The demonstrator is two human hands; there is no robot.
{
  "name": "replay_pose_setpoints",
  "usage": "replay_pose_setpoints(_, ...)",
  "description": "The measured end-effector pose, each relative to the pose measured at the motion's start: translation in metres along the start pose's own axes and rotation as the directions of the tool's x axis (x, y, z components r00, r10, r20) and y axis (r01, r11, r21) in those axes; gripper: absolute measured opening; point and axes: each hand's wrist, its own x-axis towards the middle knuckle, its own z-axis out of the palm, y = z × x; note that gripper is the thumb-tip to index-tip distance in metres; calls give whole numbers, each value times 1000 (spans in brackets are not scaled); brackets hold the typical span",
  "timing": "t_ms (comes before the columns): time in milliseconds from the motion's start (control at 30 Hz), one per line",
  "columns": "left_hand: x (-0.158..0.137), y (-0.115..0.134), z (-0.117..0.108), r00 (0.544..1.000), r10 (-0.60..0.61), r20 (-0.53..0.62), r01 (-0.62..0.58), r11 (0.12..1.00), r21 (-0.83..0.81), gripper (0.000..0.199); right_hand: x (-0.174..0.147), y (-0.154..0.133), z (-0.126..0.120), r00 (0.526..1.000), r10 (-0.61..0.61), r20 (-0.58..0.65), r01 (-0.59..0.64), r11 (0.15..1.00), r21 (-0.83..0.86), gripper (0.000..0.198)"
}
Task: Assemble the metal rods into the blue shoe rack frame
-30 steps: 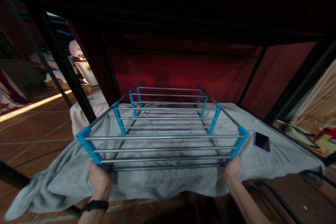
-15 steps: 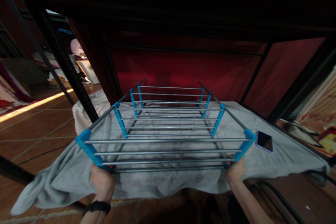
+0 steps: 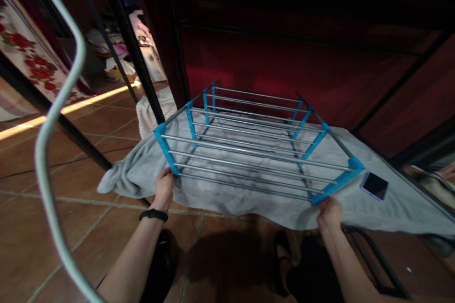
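A shoe rack point(image 3: 249, 166) of grey metal tubes and blue plastic brackets lies on a grey blanket point(image 3: 220, 201), its rows of rods running away from me. At the rack's near left corner, my left hand point(image 3: 164, 187) is closed on the lower end of the blue bracket point(image 3: 167, 149). My right hand point(image 3: 329, 213) is closed at the lower end of the near right bracket point(image 3: 337, 183); its fingertips are partly hidden beneath it. A black band point(image 3: 153, 215) circles my left wrist.
A phone point(image 3: 375, 185) rests on the blanket to the right of the rack. A red panel point(image 3: 249, 64) stands behind, with a dark metal post point(image 3: 131, 38) at left. A pale curved tube point(image 3: 42, 156) crosses the left foreground over the tiled floor point(image 3: 88, 241).
My view has tipped down and turned, so the rack appears higher and slanted. The pale tube and my feet have come into view. Both hands stay at the rack's near corners.
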Motion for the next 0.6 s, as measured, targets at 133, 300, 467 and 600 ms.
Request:
replay_pose_setpoints(133, 2, 2, -13, 987, -26, 156, 13, 997, 80, 22, 1, -6, -16, 987, 73, 146, -68, 997, -39, 17)
replay_pose_setpoints(300, 3, 0, -17, 955, -54, 292, 19, 993, 120, 39, -4, -9, -16, 946, 3, 324, 73, 972, -222, 25)
replay_pose_setpoints(467, 8, -5, -17, 975, -2, 221, -73, 941, 330, 37, -8, -14, -19, 892, -207, 401, 373, 839, -395, 18)
replay_pose_setpoints(600, 16, -5, -17, 977, -6, 211, -96, 878, 469, 33, -2, -16, -24, 850, -270, 452, 478, 757, -446, 19)
